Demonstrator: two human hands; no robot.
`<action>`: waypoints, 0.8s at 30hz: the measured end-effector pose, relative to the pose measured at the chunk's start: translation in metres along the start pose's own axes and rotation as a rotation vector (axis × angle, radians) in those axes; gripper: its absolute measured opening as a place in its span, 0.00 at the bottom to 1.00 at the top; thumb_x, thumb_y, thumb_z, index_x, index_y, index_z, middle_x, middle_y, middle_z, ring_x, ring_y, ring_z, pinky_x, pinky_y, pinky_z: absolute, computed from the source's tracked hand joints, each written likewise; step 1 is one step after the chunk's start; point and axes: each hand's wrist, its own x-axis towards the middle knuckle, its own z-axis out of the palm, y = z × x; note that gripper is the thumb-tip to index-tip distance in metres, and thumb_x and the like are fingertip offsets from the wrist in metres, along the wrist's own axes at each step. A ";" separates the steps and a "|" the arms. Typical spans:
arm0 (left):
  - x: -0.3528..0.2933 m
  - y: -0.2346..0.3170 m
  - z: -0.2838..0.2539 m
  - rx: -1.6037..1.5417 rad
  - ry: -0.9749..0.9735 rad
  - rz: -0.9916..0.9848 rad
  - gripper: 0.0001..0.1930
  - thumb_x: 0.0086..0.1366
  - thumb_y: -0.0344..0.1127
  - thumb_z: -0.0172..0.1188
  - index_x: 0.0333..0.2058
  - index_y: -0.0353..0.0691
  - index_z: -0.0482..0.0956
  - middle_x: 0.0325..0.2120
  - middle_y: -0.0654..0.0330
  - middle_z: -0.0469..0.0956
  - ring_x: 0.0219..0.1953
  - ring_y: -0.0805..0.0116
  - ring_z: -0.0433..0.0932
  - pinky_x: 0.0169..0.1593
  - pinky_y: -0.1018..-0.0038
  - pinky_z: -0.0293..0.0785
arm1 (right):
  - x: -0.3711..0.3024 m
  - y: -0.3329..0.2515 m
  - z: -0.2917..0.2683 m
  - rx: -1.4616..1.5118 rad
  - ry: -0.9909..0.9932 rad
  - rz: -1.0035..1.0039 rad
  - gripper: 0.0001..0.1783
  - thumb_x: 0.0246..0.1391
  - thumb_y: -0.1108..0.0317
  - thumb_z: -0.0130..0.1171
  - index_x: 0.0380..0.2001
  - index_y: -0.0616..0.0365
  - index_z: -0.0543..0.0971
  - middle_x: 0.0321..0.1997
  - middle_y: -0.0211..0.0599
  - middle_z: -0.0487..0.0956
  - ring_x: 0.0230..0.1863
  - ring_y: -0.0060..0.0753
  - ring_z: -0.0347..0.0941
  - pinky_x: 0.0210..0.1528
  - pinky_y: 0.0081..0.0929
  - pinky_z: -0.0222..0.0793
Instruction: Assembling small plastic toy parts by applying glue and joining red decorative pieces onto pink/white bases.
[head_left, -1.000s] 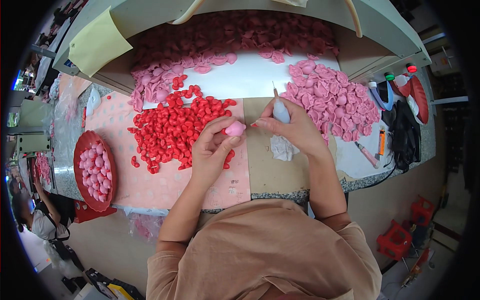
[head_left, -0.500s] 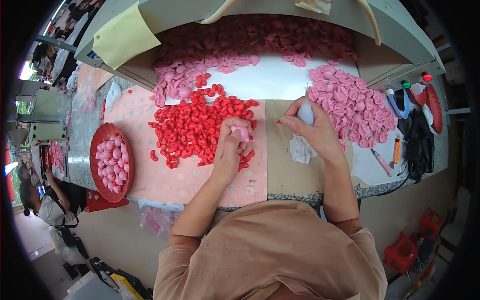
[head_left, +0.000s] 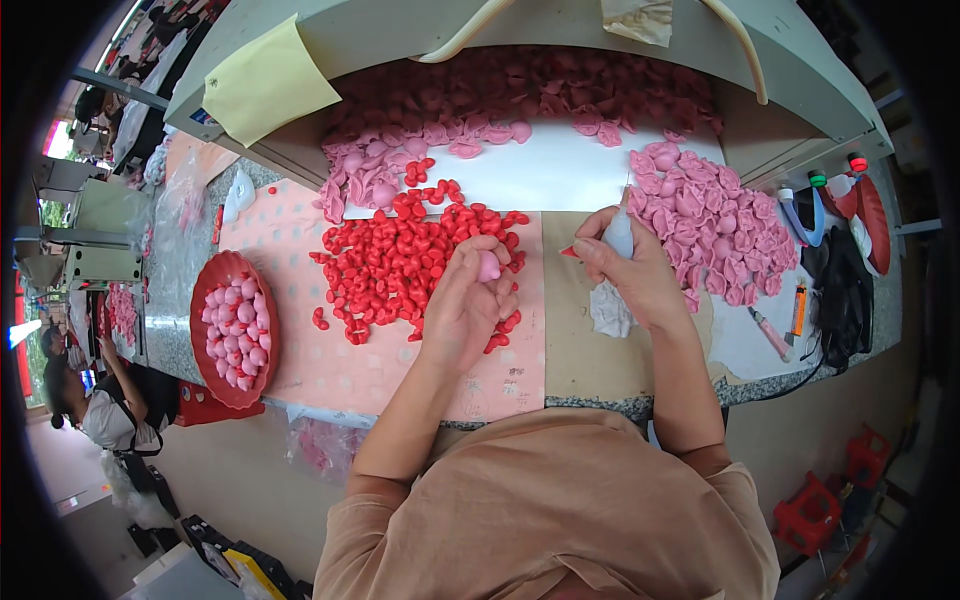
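Observation:
My left hand (head_left: 460,312) is closed round a small pink rounded piece (head_left: 488,266), whose top shows between thumb and fingers. It hovers over the right side of a heap of small glossy red pieces (head_left: 385,265). In my right hand (head_left: 645,283) is a translucent squeeze bottle (head_left: 618,234) with a thin needle tip pointing up and away. The thumb and index finger of that hand also pinch a small red piece (head_left: 570,252). Beneath the right hand lies a crumpled white tissue (head_left: 609,310) on brown paper (head_left: 570,360).
Pink cupped pieces (head_left: 715,225) are heaped at right, and more lie under a grey hooded housing (head_left: 800,90). A red scalloped dish (head_left: 268,365) of pink balls with red parts stands at left. An orange cutter (head_left: 799,308) and capped bottles lie far right. Another person (head_left: 110,400) works at left.
My left hand has turned, showing more of its palm side, with the pink piece still held. My right hand keeps the bottle and red piece. The whole view has shifted slightly.

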 end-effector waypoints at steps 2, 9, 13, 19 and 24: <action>-0.001 0.001 -0.004 -0.005 -0.025 0.009 0.12 0.69 0.41 0.42 0.45 0.43 0.66 0.36 0.63 0.67 0.30 0.74 0.64 0.30 0.78 0.61 | 0.000 0.000 0.002 -0.014 0.002 0.008 0.11 0.51 0.67 0.61 0.33 0.59 0.71 0.24 0.24 0.69 0.23 0.15 0.63 0.25 0.16 0.60; 0.000 0.002 -0.005 -0.073 -0.010 0.003 0.14 0.69 0.45 0.42 0.44 0.43 0.66 0.36 0.61 0.69 0.29 0.73 0.66 0.28 0.77 0.63 | 0.001 0.007 0.003 -0.250 0.018 -0.066 0.08 0.51 0.71 0.60 0.34 0.60 0.73 0.26 0.24 0.70 0.28 0.17 0.66 0.32 0.16 0.62; -0.001 0.001 -0.005 -0.025 -0.051 -0.078 0.24 0.68 0.58 0.35 0.45 0.44 0.66 0.37 0.60 0.72 0.31 0.73 0.70 0.29 0.75 0.67 | 0.003 0.010 0.012 -0.622 0.153 -0.414 0.13 0.46 0.73 0.63 0.38 0.60 0.76 0.34 0.30 0.71 0.40 0.27 0.69 0.43 0.21 0.64; -0.002 -0.007 0.011 0.098 0.114 -0.164 0.29 0.67 0.62 0.31 0.47 0.42 0.65 0.41 0.58 0.72 0.33 0.71 0.72 0.32 0.74 0.69 | -0.009 0.014 0.052 -0.526 0.037 -0.496 0.24 0.37 0.72 0.69 0.43 0.55 0.76 0.46 0.36 0.67 0.49 0.33 0.67 0.51 0.28 0.65; -0.004 -0.009 0.008 0.193 0.101 -0.117 0.26 0.68 0.60 0.33 0.46 0.42 0.65 0.39 0.60 0.71 0.33 0.72 0.71 0.33 0.75 0.68 | -0.005 0.021 0.054 -0.543 0.019 -0.505 0.24 0.37 0.70 0.70 0.42 0.55 0.77 0.46 0.36 0.66 0.48 0.34 0.67 0.51 0.29 0.66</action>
